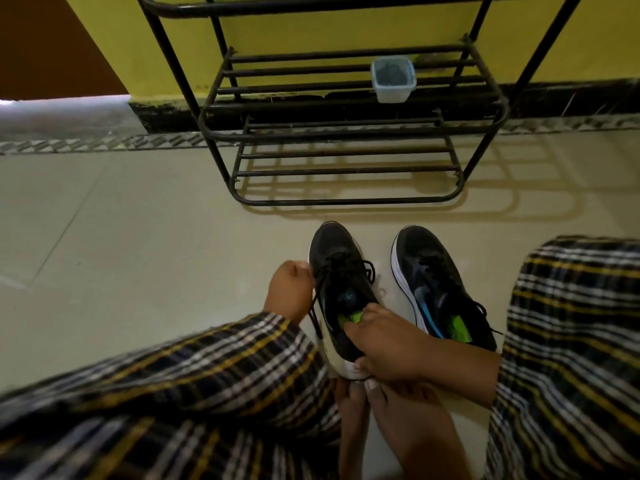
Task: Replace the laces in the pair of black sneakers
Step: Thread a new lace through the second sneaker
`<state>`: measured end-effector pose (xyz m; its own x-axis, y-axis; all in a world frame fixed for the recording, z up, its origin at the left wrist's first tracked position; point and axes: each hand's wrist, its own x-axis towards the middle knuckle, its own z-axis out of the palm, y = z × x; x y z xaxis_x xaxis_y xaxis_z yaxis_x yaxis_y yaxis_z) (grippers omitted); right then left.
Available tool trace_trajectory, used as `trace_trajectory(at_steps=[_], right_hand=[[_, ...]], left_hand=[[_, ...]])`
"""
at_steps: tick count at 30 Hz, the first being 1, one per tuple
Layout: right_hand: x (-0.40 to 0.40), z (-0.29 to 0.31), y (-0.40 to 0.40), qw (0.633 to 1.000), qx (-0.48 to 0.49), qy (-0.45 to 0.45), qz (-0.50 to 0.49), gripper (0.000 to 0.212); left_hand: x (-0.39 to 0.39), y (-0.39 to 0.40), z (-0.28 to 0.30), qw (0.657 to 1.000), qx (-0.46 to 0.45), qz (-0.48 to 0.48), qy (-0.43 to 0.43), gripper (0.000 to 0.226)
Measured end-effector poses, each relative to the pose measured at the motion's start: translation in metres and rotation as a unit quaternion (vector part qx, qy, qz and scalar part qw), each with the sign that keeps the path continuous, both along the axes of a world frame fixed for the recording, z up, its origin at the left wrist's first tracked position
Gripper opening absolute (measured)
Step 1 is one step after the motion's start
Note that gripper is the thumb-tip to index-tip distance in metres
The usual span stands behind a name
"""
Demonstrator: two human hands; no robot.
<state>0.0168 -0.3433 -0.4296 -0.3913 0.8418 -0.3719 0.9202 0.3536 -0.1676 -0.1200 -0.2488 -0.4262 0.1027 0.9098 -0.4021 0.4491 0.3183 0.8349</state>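
Plaid-trousered knees [194, 382] fill the bottom, bare feet mostly hidden between them. Right hand [391, 344] grips the heel of the near black mesh sneaker [337, 271], fingers tucked inside so you can't see them. Left hand [289, 289] pinches its black lace [320, 289], fingertips hidden. Second black sneaker [436, 282] sits just beside on the floor. Beyond: black metal shoe rack [346, 133] holding a small clear plastic tub [393, 79], contents unclear.
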Motion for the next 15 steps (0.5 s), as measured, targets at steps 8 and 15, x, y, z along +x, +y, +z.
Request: trace_trajectory(at_steps=[8, 15], right_hand=[[0.004, 0.001, 0.005, 1.0, -0.005, 0.013, -0.008, 0.038], [0.003, -0.009, 0.009, 1.0, -0.019, -0.002, -0.013, 0.042]], left_hand=[[-0.004, -0.001, -0.017, 0.959, 0.167, -0.138, 0.185, 0.02], [0.007, 0.007, 0.021, 0.952, -0.026, 0.096, -0.288, 0.033]])
